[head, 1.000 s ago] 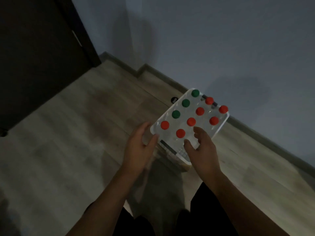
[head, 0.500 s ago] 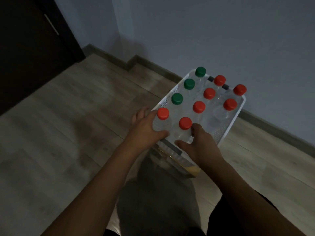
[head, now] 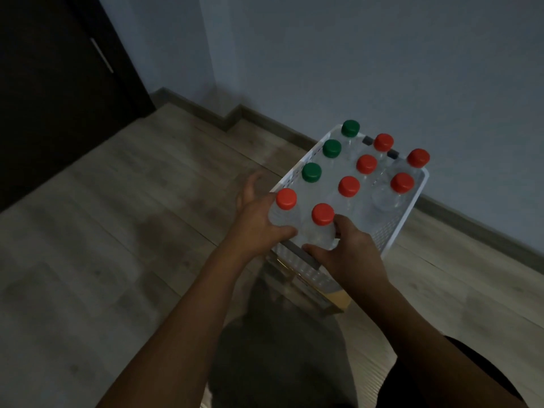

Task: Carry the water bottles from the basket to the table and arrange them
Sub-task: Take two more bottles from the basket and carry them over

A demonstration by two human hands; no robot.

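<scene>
A white plastic basket (head: 396, 231) stands on the floor by the wall, filled with several clear water bottles, three with green caps along its left side and the others with red caps. My left hand (head: 259, 219) wraps around the nearest left bottle with a red cap (head: 286, 199). My right hand (head: 350, 251) grips the red-capped bottle (head: 323, 214) beside it. Both bottles still stand inside the basket at its near edge.
The basket sits on a low wooden stand (head: 332, 301) on pale wood flooring (head: 117, 231). A grey-blue wall (head: 353, 54) with a dark skirting board runs behind it. A dark door (head: 53, 78) is at the far left. My dark-clothed knees are at the bottom.
The view has moved closer to the basket. My hands went from hovering at its near edge to closing around the two nearest red-capped bottles.
</scene>
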